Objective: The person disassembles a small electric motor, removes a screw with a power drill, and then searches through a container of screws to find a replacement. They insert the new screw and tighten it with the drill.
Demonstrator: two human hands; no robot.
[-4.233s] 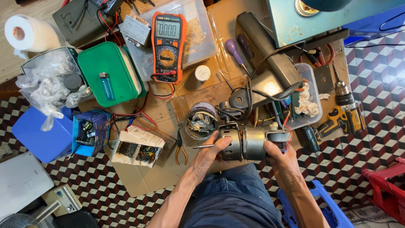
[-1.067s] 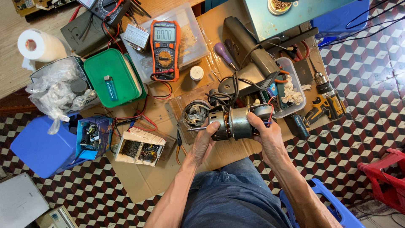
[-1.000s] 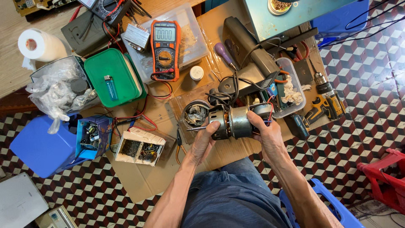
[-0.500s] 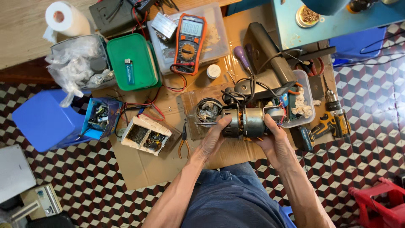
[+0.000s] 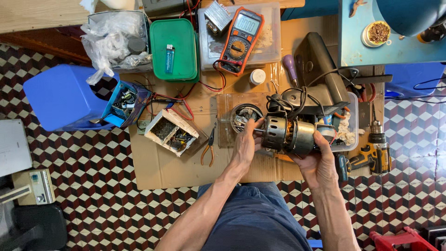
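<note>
motor (image 5: pixel 290 135): long axis runs left-right, shaft end toward the left
right hand (image 5: pixel 320 160): cradles motor body from below
left hand (image 5: pixel 245 144): fingers pinch the shaft end

Two hands (image 5: pixel 245 146) hold one motor (image 5: pixel 290 135), and around it lie one multimeter (image 5: pixel 239 39), one green box (image 5: pixel 174 49), one lighter (image 5: pixel 170 59), one pliers (image 5: pixel 208 148), one drill (image 5: pixel 376 148) and one screwdriver (image 5: pixel 291 69).
</note>
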